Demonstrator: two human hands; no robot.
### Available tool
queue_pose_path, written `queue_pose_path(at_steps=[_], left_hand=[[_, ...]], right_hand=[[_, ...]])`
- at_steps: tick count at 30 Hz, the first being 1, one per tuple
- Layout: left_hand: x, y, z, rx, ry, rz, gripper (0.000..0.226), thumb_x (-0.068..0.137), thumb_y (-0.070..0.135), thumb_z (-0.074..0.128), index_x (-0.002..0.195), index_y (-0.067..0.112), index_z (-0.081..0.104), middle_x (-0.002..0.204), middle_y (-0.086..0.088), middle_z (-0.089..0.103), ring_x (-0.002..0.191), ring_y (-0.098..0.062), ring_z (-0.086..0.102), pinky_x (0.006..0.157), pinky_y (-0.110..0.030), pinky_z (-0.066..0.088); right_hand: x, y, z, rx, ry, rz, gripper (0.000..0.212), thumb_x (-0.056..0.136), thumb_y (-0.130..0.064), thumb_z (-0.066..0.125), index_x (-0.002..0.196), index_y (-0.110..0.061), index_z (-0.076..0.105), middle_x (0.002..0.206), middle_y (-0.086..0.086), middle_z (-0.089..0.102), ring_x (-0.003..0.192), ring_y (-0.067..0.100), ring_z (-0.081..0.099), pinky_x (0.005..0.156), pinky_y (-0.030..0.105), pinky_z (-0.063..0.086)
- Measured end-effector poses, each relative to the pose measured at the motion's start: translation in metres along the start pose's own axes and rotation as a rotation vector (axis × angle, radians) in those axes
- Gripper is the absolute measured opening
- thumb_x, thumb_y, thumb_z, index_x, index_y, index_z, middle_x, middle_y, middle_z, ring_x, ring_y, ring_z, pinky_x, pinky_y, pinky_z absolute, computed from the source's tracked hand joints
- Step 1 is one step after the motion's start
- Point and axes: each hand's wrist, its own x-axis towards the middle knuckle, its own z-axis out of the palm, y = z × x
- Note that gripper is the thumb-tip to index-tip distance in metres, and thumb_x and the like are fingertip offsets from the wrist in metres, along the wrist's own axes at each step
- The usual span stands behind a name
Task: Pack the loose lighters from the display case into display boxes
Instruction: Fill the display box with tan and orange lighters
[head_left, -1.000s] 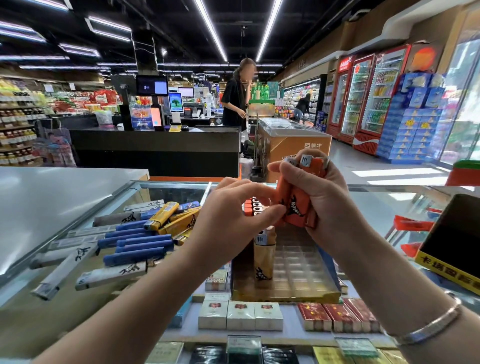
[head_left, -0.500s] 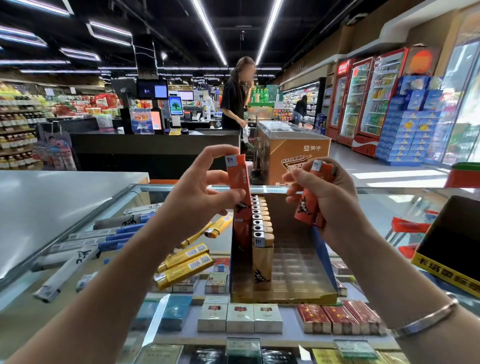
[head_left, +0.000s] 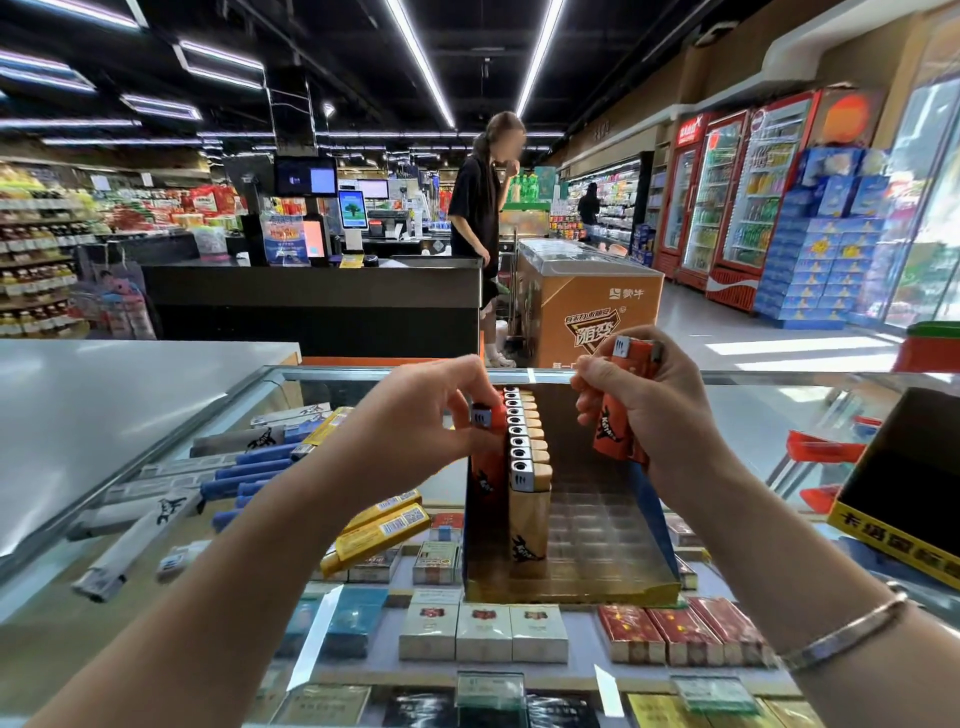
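The left hand (head_left: 415, 415) pinches one orange lighter (head_left: 488, 457) upright in the display box (head_left: 597, 577), beside the gold lighter row (head_left: 524, 441). The right hand (head_left: 649, 410) grips an orange lighter bundle (head_left: 621, 415) above the box, mid-tabletop (head_left: 130, 415).

Long ceiling strip lights (head_left: 421, 62) give bright, even light against a dark ceiling. Daylight washes in past the drink coolers (head_left: 737, 197), bleaching the floor beyond them. The glass counter top (head_left: 779, 410) carries pale glare streaks and reflections. Wide-angle bending curves the edges. The far shelves look soft, perhaps from motion blur. Shadows are faint.
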Motion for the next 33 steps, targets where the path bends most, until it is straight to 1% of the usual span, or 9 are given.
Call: queue_pose_path(at_steps=[3,6,10,15,19,21,23,28,33], left_hand=[[0.0,0.002,0.001,0.151,-0.016,0.07,0.026,0.074,0.017,0.074,0.082,0.031,0.054,0.086,0.02,0.055,0.078,-0.004,0.059,0.062,-0.029,0.056],[-0.001,0.005,0.002,0.258,-0.024,0.159,0.022,0.075,0.019,0.074,0.082,0.027,0.055,0.09,0.016,0.05,0.077,-0.005,0.057,0.062,-0.03,0.055],[0.0,0.005,0.004,0.314,-0.053,0.164,0.021,0.077,0.022,0.072,0.078,0.03,0.052,0.087,0.017,0.046,0.076,-0.007,0.056,0.063,-0.033,0.054],[-0.001,0.004,-0.003,0.146,-0.052,0.086,0.012,0.079,0.035,0.063,0.072,0.04,0.055,0.08,0.019,0.054,0.074,-0.001,0.056,0.063,-0.03,0.054],[0.001,0.005,-0.004,0.036,0.053,0.049,0.011,0.078,0.052,0.05,0.076,0.044,0.056,0.08,0.018,0.056,0.073,-0.002,0.056,0.061,-0.025,0.05],[0.002,0.009,-0.002,-0.066,0.137,0.048,0.014,0.079,0.052,0.048,0.083,0.042,0.057,0.084,0.017,0.058,0.076,-0.003,0.057,0.059,-0.018,0.049],[0.002,0.016,0.002,-0.18,0.191,0.044,0.015,0.08,0.05,0.05,0.089,0.042,0.058,0.087,0.017,0.059,0.08,-0.003,0.058,0.059,-0.014,0.049],[0.0,0.031,0.012,-0.342,0.112,0.048,0.029,0.079,0.046,0.056,0.107,0.039,0.059,0.092,0.023,0.056,0.083,-0.006,0.06,0.061,-0.014,0.05],[-0.001,0.036,0.009,-0.473,0.101,0.005,0.028,0.073,0.043,0.063,0.098,0.032,0.065,0.088,0.016,0.068,0.08,-0.004,0.066,0.062,-0.015,0.052]], right_hand=[[0.0,0.001,-0.001,-0.012,-0.004,0.001,0.015,0.084,-0.003,0.062,0.093,-0.005,0.051,0.07,0.009,0.062,0.057,0.016,0.06,0.051,0.026,0.053],[0.0,0.002,0.0,-0.012,-0.007,0.004,0.015,0.084,-0.003,0.062,0.092,-0.005,0.05,0.07,0.009,0.062,0.055,0.015,0.059,0.049,0.025,0.052],[0.001,0.004,-0.001,-0.014,-0.013,-0.004,0.014,0.084,-0.004,0.064,0.087,-0.01,0.051,0.066,0.007,0.062,0.052,0.015,0.058,0.048,0.026,0.051],[0.002,0.005,-0.001,-0.056,-0.044,0.003,0.016,0.079,-0.021,0.069,0.082,-0.014,0.055,0.061,0.001,0.063,0.05,0.011,0.057,0.048,0.021,0.048],[0.001,0.0,-0.001,-0.014,-0.171,0.015,0.03,0.065,-0.032,0.075,0.08,-0.016,0.054,0.059,0.002,0.061,0.043,0.014,0.054,0.041,0.021,0.045],[0.0,-0.002,-0.001,-0.027,-0.243,0.008,0.037,0.06,-0.036,0.078,0.082,-0.017,0.055,0.058,0.0,0.061,0.041,0.015,0.054,0.04,0.021,0.045],[-0.001,-0.005,-0.001,-0.05,-0.323,-0.017,0.035,0.06,-0.038,0.08,0.079,-0.022,0.056,0.057,-0.002,0.06,0.04,0.015,0.055,0.039,0.021,0.044],[-0.003,-0.009,0.003,-0.048,-0.506,-0.059,0.019,0.069,-0.032,0.075,0.075,-0.028,0.057,0.054,-0.005,0.058,0.041,0.007,0.055,0.039,0.018,0.045],[-0.006,-0.012,0.005,-0.061,-0.532,-0.061,0.017,0.068,-0.033,0.072,0.074,-0.027,0.058,0.058,-0.005,0.059,0.046,0.005,0.057,0.042,0.018,0.046]])
